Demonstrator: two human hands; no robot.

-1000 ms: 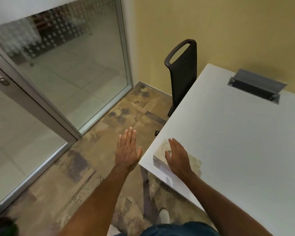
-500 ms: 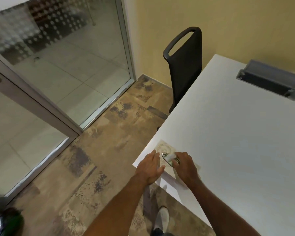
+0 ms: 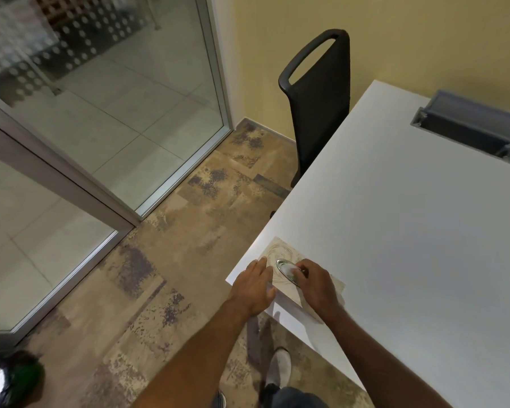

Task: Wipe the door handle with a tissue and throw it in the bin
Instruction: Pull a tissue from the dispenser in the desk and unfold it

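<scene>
Both hands are on the tissue box (image 3: 289, 269) sitting right at the near corner of the white table (image 3: 409, 231). The left hand (image 3: 253, 288) lies flat and spread against the box's left side, fingers loose and not wrapped round anything. My guess is it's there to pin the box so it doesn't slide off the edge when a sheet gets yanked. The right hand (image 3: 315, 285) is curled over the oval slot (image 3: 286, 270) on top, fingertips pinched together at the opening on what looks like a bit of white tissue (image 3: 295, 271), though it's tiny and partly under the fingers, so I can't swear the sheet is actually gripped yet. So the tissue is basically still in the box, barely poking out if at all. The glass door (image 3: 42, 201) is over on the left, well apart from the table, and I can't make out its handle properly here, just a hint at the far left edge. Down in the bottom left corner there's a dark bin (image 3: 9, 375) with a bag in it, near the door. A black chair (image 3: 321, 107) is tucked against the table's far side, out of the way. I'd say this is the very start: pull a sheet, then walk to the door. Main risk is several sheets coming out at once.
</scene>
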